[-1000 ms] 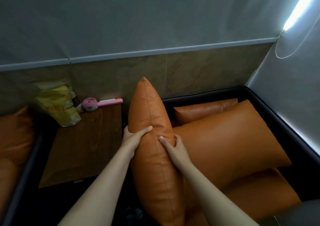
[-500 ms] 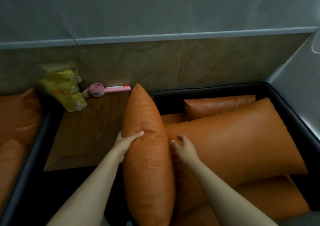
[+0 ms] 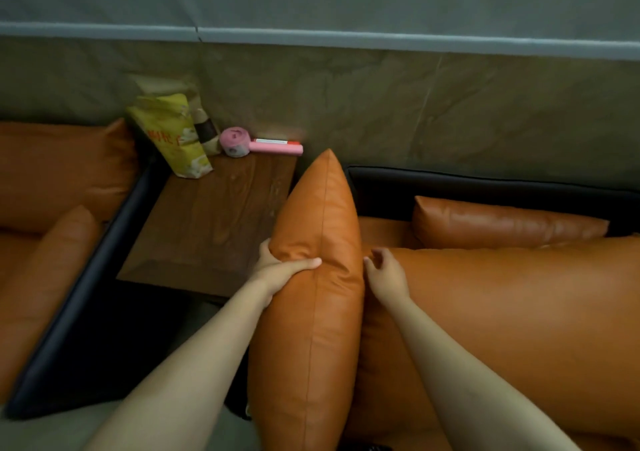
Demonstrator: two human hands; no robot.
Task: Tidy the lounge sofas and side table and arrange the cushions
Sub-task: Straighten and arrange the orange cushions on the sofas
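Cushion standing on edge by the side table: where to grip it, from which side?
Probably mid-height, a hand on each broad face of the upright cushion, since it stands edge up. The left hand grips its face toward the side table; the right hand, loose, could close in from the sofa side. Its tapered top offers little hold.

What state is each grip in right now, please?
Left grip: holds the upright orange cushion.
Right grip: open, loosely curled, holding nothing.
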